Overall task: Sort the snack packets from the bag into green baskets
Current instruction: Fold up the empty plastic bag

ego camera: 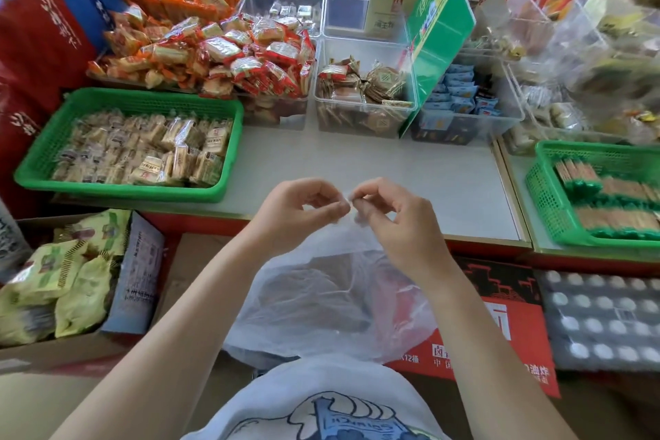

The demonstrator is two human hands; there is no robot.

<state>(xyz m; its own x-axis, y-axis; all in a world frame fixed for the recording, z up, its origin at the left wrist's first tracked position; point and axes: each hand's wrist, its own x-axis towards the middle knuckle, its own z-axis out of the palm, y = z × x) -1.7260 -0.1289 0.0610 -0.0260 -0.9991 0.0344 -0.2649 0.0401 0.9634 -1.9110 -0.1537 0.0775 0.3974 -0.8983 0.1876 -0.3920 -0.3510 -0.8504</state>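
- The left hand [300, 209] and right hand [389, 216] meet above the near edge of the bench [393, 171], fingertips almost touching — each pinches the top edge of a thin clear plastic bag [321, 296].
- The bag hangs from the fingers toward 6 o'clock, in front of the person's shirt; brownish contents show dimly through the film, too blurred to name.
- At 10 o'clock from the hands a green basket [43, 157] sits on the bench, filled with pale snack packets [150, 150].
- At 3 o'clock a second green basket [546, 189] holds rows of brown packets with green ends [614, 193].
- At 12 o'clock stand clear tubs — one [364, 118] holds brown-wrapped biscuits.
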